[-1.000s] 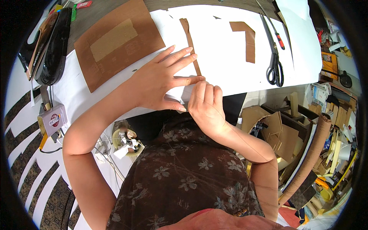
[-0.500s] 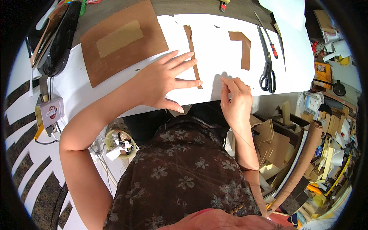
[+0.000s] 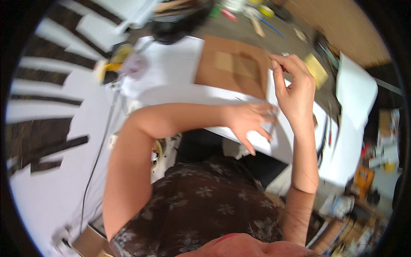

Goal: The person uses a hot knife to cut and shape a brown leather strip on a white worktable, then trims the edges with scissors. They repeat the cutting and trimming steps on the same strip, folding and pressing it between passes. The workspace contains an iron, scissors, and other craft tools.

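Note:
My left hand (image 3: pixel 253 122) is low over the white paper (image 3: pixel 169 79) near the table's front edge. Its fingers are spread and blurred. The narrow brown strip cannot be made out around them. Higher up, my right hand (image 3: pixel 296 88) is raised by the right edge of a brown sheet (image 3: pixel 205 70), with thumb and forefinger pinched together. Whatever is in that pinch, if anything, is too small to tell. On the brown sheet a lighter rectangle (image 3: pixel 224 62) shows, and a shadow falls across it. A bit of brown piece (image 3: pixel 315 121) peeks out beside my right wrist.
Blurred black-handled scissors (image 3: pixel 322 145) and a red-handled tool (image 3: pixel 330 138) lie right of my right forearm. A yellow sheet (image 3: pixel 317 72), a blue stick (image 3: pixel 272 26) and a black object (image 3: pixel 182 25) are at the back. Dark patterned strips (image 3: pixel 38 128) line the left side.
The whole view has swung round, and the brown sheet now appears farther right. My right hand has lifted from the paper and moved away from me. My left hand is still spread over the paper.

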Motion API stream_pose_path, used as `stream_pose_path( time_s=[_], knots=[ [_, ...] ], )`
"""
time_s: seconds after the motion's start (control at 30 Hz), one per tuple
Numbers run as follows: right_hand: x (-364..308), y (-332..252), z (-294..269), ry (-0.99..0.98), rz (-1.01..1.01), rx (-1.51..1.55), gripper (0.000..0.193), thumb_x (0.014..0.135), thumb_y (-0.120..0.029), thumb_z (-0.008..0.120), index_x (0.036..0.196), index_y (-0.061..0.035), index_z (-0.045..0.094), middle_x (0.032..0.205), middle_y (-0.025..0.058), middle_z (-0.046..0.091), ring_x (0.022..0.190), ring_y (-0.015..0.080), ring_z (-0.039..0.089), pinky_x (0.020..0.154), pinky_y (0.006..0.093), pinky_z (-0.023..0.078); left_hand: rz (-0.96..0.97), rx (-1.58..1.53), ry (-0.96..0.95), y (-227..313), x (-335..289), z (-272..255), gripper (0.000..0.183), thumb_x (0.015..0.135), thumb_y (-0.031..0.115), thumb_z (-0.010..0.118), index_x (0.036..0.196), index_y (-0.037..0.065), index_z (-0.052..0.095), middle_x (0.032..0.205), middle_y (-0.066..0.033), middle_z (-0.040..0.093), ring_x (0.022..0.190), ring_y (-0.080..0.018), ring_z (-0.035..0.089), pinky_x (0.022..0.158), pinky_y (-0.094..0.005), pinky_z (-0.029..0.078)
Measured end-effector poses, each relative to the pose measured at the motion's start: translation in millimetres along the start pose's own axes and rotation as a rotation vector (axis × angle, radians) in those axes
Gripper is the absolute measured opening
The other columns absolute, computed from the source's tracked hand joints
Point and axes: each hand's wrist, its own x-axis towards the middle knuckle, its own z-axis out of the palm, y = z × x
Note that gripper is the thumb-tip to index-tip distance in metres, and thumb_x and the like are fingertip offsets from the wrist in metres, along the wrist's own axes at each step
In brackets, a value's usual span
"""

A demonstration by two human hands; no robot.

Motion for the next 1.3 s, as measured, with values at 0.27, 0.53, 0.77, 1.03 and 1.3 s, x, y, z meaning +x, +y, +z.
stream_pose_path(
  time_s=[0.27, 0.53, 0.77, 1.03, 1.3],
  knots=[
    [126.4, -165.1, 184.5, -0.165, -0.622, 0.224, 0.028, 0.096, -0.029, 0.077, 0.105, -0.002, 0.073, 0.103, 0.0151, 0.071, 0.099, 0.0372, 0.07, 0.086, 0.0435, 0.058, -0.252, -0.148, -0.334, 5.7, 3.6, -3.2, 0.085, 0.084, 0.09, 0.058, 0.148, 0.034, 0.069, 0.17, -0.0155, 0.043, 0.153, -0.0525, 0.035, 0.13, -0.0569, 0.021],
    [131.0, -236.0, 230.6, -0.798, -0.515, -0.238, 0.022, 0.091, -0.021, 0.073, 0.083, -0.0008, 0.076, 0.085, 0.0184, 0.078, 0.084, 0.0353, 0.079, 0.071, 0.0451, 0.062, -0.275, -0.282, -0.444, -4.7, -2.1, -3.6, 0.084, 0.084, 0.089, 0.06, 0.148, 0.037, 0.068, 0.173, -0.0151, 0.039, 0.157, -0.0537, 0.023, 0.131, -0.0589, 0.014],
    [152.9, -189.6, 92.3, -0.477, -0.356, 0.044, 0.032, 0.096, -0.025, 0.071, 0.098, 0.0049, 0.08, 0.084, 0.0283, 0.073, 0.08, 0.0436, 0.073, 0.08, 0.0453, 0.06, -0.28, -0.16, -0.458, 4.6, 8.0, -5.7, 0.082, 0.083, 0.089, 0.062, 0.148, 0.039, 0.067, 0.175, -0.0147, 0.035, 0.161, -0.0547, 0.013, 0.133, -0.0607, 0.008],
    [40.3, -57.3, -86.5, 0.035, 0.054, 0.583, 0.025, 0.111, -0.016, 0.063, 0.129, -0.0007, 0.07, 0.101, 0.0048, 0.074, 0.081, 0.0063, 0.059, 0.075, 0.0234, 0.047, -0.172, 0.063, -0.259, 6.8, 0.4, -7.0, 0.073, 0.083, 0.078, 0.075, 0.142, 0.034, 0.073, 0.172, -0.0156, 0.04, 0.161, -0.0539, 0.019, 0.132, -0.0646, 0.014],
    [-155.1, 31.3, -146.1, 0.065, 0.647, 0.055, 0.017, 0.103, -0.02, 0.078, 0.097, -0.0041, 0.076, 0.079, -0.0011, 0.071, 0.073, 0.0068, 0.06, 0.069, 0.0246, 0.049, -0.147, 0.035, -0.321, 12.6, -7.0, -25.6, 0.075, 0.087, 0.077, 0.071, 0.149, 0.035, 0.067, 0.175, -0.0147, 0.034, 0.165, -0.0482, 0.01, 0.134, -0.0602, 0.008]
  ],
)
